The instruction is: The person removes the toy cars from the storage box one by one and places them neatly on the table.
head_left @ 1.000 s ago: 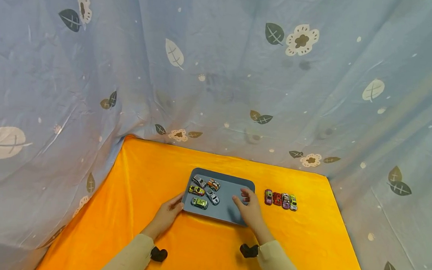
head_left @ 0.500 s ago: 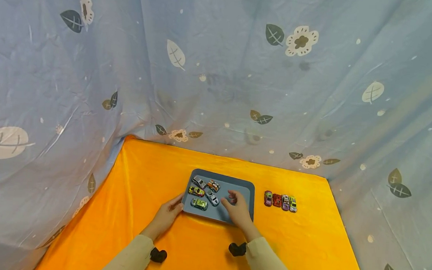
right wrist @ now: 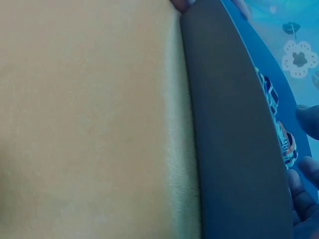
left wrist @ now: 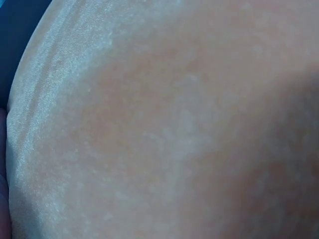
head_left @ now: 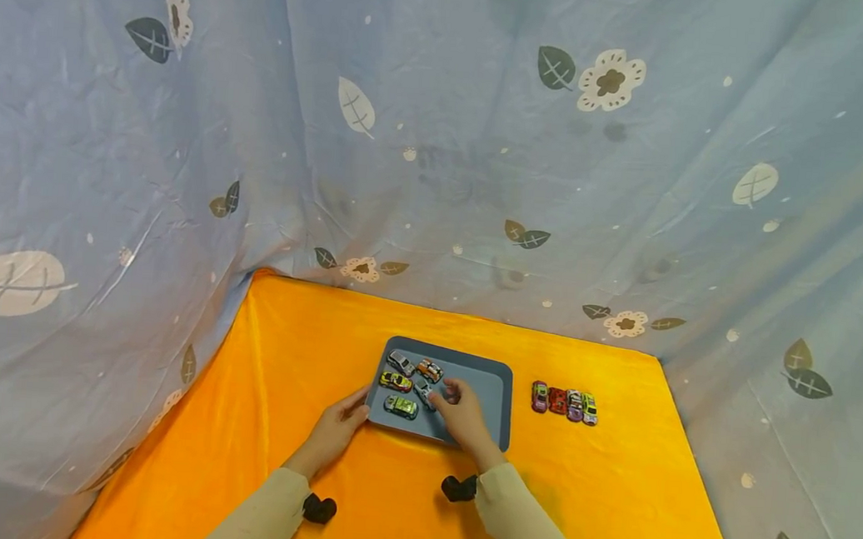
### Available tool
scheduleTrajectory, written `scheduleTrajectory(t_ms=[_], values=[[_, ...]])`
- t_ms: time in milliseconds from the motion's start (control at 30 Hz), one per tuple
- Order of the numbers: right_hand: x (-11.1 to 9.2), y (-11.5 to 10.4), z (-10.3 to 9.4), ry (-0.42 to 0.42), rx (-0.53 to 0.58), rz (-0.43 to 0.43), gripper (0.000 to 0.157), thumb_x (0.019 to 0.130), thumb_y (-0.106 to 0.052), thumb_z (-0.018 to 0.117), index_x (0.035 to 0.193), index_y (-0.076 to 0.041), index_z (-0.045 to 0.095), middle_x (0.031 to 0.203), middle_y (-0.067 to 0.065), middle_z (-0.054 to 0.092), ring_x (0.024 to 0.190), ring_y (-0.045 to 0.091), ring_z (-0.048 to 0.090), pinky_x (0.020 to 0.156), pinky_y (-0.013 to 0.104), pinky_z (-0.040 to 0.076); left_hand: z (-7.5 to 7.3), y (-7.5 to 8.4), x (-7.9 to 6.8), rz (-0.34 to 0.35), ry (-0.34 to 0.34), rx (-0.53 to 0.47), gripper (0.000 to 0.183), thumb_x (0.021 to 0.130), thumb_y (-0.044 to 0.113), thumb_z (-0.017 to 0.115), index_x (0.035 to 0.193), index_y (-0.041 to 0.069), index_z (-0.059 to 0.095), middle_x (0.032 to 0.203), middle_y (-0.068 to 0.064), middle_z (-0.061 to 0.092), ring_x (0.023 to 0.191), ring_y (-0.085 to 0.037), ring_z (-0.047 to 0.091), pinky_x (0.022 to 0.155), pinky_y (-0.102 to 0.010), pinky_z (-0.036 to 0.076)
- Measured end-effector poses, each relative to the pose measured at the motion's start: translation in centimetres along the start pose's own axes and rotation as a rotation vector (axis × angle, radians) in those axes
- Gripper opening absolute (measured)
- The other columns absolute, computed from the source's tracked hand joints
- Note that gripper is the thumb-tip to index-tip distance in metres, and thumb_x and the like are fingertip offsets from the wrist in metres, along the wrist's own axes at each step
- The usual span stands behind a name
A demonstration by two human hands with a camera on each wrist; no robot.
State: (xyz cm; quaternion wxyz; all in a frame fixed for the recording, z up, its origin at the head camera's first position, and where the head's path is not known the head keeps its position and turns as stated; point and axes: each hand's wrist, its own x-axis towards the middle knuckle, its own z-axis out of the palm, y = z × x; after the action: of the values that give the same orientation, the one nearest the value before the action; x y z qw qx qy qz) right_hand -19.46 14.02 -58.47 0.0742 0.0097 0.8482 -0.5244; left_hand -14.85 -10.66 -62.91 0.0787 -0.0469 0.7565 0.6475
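Observation:
My left hand [head_left: 333, 431] grips the left edge of a grey-blue tray [head_left: 485, 390], thumb at the rim. Inside the tray's left part lie several toy cars, among them a yellow-and-red car [head_left: 395, 381], a green car [head_left: 400, 406], an orange-and-white car [head_left: 429, 370] and a silver-grey car [head_left: 400, 362]. My right hand [head_left: 464, 415] is over the tray, its parted thumb and fingers close to a white-and-grey toy car [head_left: 423, 392], partly hidden by the thumb. In the right wrist view the tray's outer wall [right wrist: 234, 119] hides most of the cars.
Right of the tray, several toy cars stand side by side in a row, including a red car [head_left: 558, 400] and a yellow-green car [head_left: 590, 409]. An orange cloth [head_left: 611, 491] covers the surface. Patterned blue-grey curtains [head_left: 438, 178] surround it.
My right hand has moved left across the tray to the white-and-grey car. The left hand keeps its grip on the tray's edge.

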Motion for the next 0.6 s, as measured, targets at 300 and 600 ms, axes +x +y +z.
scheduleTrajectory(t_ms=[300,600], values=[[0.1,0.6,0.5,-0.019,0.03,0.026,0.047,0.09,-0.024,0.071,0.128,-0.002,0.055,0.114,0.012,0.055,0.096,0.024,0.049,0.081,0.038,0.045,0.0,0.1,0.0,-0.003,0.003,0.01,0.047,0.099,0.024,0.057,0.144,0.033,0.048,0.147,0.002,0.044,0.138,-0.024,0.035,0.11,-0.048,0.032],[0.1,0.8,1.1,0.02,-0.074,-0.029,0.046,0.088,-0.022,0.073,0.125,0.0,0.058,0.111,0.012,0.058,0.1,0.028,0.053,0.087,0.045,0.047,-0.2,0.1,0.1,0.025,-0.007,0.004,0.048,0.099,0.024,0.057,0.146,0.028,0.046,0.148,-0.002,0.044,0.137,-0.027,0.037,0.11,-0.048,0.032]])
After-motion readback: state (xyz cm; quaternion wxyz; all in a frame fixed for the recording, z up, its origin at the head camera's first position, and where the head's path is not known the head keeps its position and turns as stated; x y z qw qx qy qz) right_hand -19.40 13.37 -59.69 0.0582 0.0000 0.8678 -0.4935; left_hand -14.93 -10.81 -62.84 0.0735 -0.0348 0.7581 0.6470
